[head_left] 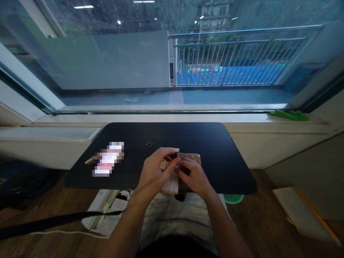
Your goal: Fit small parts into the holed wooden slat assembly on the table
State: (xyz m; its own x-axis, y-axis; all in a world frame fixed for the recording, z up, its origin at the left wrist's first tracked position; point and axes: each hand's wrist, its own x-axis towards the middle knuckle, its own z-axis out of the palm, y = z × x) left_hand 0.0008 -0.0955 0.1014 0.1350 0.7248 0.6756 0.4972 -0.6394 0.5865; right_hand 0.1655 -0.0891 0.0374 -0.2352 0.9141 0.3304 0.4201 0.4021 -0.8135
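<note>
My left hand (153,169) pinches a small black piece (174,155) between thumb and forefinger. Close against it is my right hand (195,176), its fingers curled together at the same spot; whatever they grip is hidden. Both hands are over light wooden strips (173,184) at the near edge of the dark table (215,143). A brown, rough-faced block (192,156) lies just behind my right fingers, partly covered by them. Several thin nails or screws (150,144) rest on the tabletop beyond my left hand.
A pixelated object (109,159) lies at the table's left, a wooden handle (90,160) sticking out beside it. A green cloth (290,114) is on the windowsill. Below the table are a white box (107,211) and a green basin (233,198); a panel (306,215) is at right.
</note>
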